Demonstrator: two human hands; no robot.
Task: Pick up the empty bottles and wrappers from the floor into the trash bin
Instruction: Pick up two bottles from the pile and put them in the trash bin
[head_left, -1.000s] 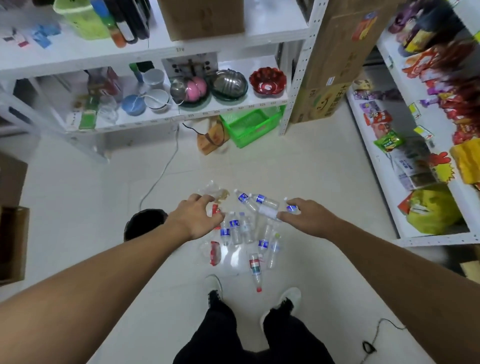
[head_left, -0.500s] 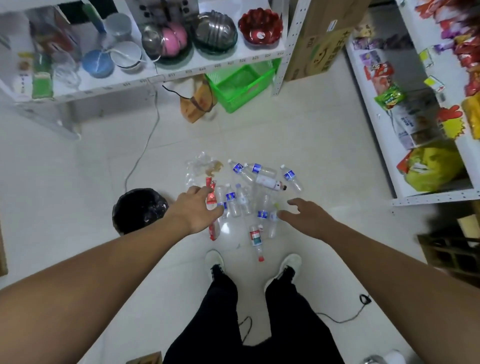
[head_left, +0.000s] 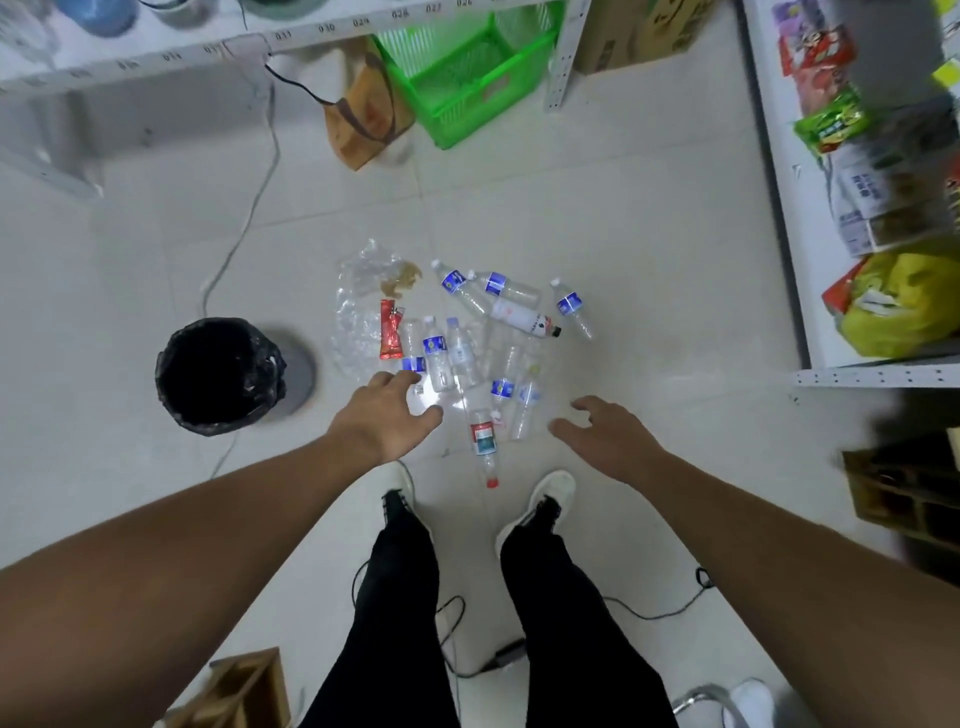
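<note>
1. Head view: the person stands on a pale tiled floor (head_left: 649, 218), both bare arms stretched forward and down over a scatter of litter.
2. The left hand (head_left: 387, 415) is empty, fingers spread and loosely curled, its fingertips over the near left edge of the litter, beside a blue-labelled clear bottle (head_left: 435, 353).
3. The right hand (head_left: 605, 434) is also empty, palm down with fingers apart, just right of the pile and gripping nothing.
4. The cluster of clear plastic bottles (head_left: 498, 343) lies flat on the floor between and beyond the two hands; most carry blue labels.
5. A bottle with a red-and-green label and red cap (head_left: 484, 441) lies nearest the feet, between the hands.
6. A white-labelled bottle with a dark cap (head_left: 524, 317) lies on the far side of the pile.
7. A crumpled clear plastic wrapper (head_left: 358, 306) and a red foil wrapper (head_left: 390, 330) lie at the left of the pile.
8. The round trash bin with a black liner (head_left: 221, 376) stands open on the floor, left of the litter and apart from it.
9. A green plastic basket (head_left: 467, 67) sits under the white shelf at the top.
</note>
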